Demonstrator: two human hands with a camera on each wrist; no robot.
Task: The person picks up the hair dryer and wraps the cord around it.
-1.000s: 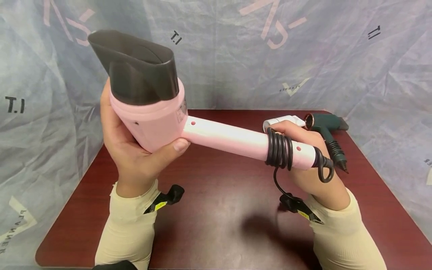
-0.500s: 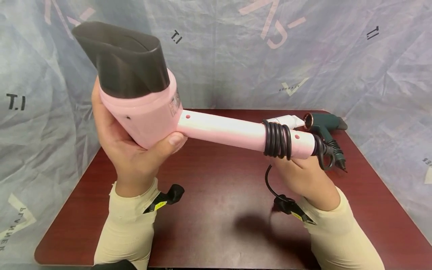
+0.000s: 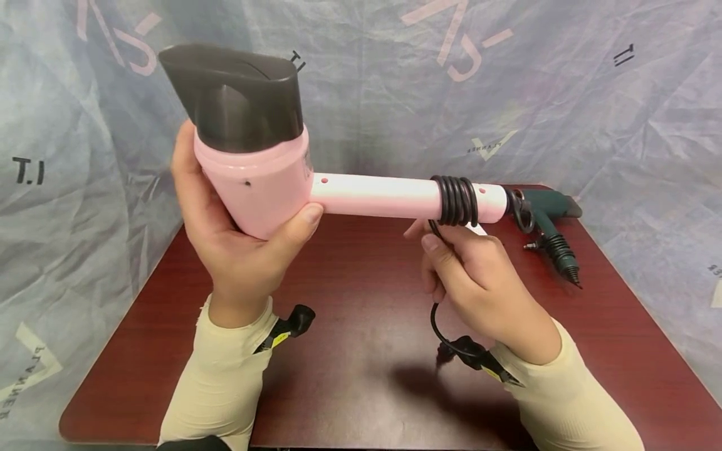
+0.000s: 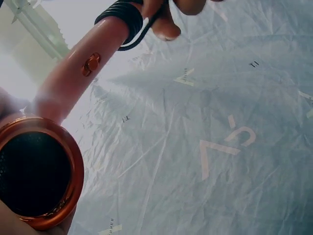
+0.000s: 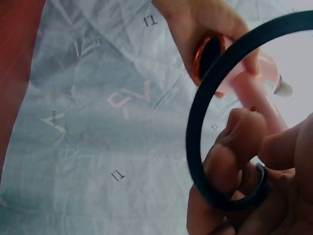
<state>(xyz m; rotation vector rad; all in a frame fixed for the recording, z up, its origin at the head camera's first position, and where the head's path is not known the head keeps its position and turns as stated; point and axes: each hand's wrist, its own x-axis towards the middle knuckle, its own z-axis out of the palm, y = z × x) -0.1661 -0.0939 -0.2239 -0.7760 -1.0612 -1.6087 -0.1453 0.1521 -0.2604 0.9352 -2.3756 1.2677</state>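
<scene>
My left hand grips the barrel of a pink hair dryer, held up above the table. Its black nozzle points up, and its handle runs right, almost level. Black cord is coiled round the handle near its end. Below that coil, my right hand pinches the loose cord between thumb and fingers. A loop of the cord arcs across the right wrist view, by the curled fingers. In the left wrist view, the round copper-rimmed rear grille and a copper switch show.
A dark green hair dryer with its cord wound on its handle lies at the table's back right. A white thing beside it is mostly hidden. The dark red table is backed by grey printed cloth.
The dryer's handle end has risen, so the handle is more level. My right hand has come down and left from behind the handle to below it, with the cord in its fingers.
</scene>
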